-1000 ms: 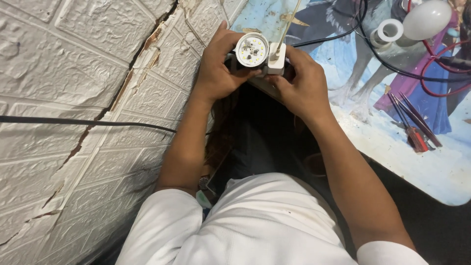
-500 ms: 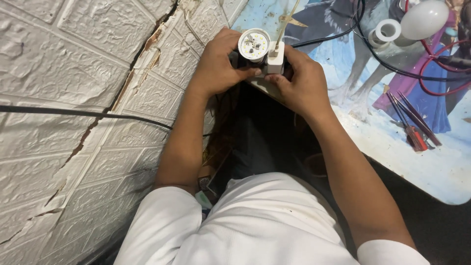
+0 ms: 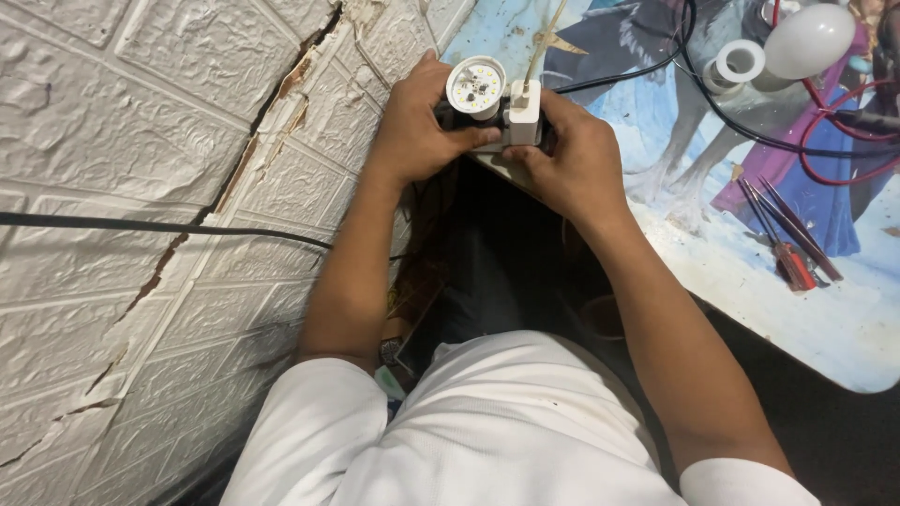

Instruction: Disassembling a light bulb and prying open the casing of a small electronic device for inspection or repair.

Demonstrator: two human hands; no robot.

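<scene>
Both hands meet at the near edge of the bench [image 3: 844,328], which is covered by a pale blue picture sheet. The left hand [image 3: 422,131] is curled around an opened lamp body [image 3: 475,87], whose round white disc dotted with small yellow chips faces up — the thumb lies along its lower side, and the other fingers wrap behind it out of sight. Just to the right of the lamp, touching it, stands a small white block [image 3: 523,112], and the right hand [image 3: 572,159] is closed on that block from the right and below, with the thumb pressed at its base. The lamp and the block sit together between the two hands, right at the fingertips.

Further right on the bench lie a white bulb dome [image 3: 808,39], a white ring [image 3: 740,63], black and red wires [image 3: 825,150] and a few thin probes [image 3: 783,230] — all well apart from the hands. A black cable [image 3: 141,226] runs across the cracked white embossed wall [image 3: 112,112] on the left.
</scene>
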